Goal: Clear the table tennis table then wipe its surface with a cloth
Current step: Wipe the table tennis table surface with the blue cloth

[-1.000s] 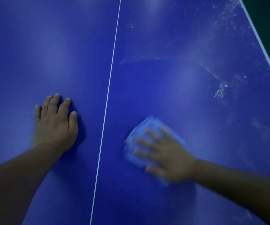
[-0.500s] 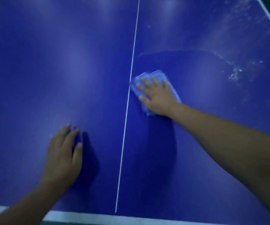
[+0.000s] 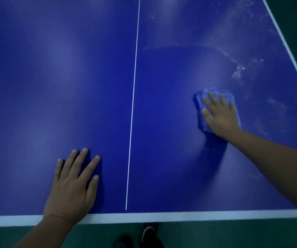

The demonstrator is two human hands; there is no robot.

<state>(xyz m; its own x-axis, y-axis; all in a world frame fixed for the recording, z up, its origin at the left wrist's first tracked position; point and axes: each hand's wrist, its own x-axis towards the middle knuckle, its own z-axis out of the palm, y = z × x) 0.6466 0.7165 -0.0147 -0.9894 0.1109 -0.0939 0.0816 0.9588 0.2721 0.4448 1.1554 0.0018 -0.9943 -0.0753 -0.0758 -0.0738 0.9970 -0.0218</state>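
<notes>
Cloth [image 3: 215, 94] — folded, light blue, pinned flat under right hand [image 3: 220, 116] with fingers spread, straight — on table [image 3: 162, 122]; left hand [image 3: 72, 185] flat, empty, fingers extended.

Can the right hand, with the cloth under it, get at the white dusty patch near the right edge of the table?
Probably yes. The right hand presses the folded blue cloth flat on the blue table tennis table; the white dusty patch lies just beyond, nothing between.
</notes>
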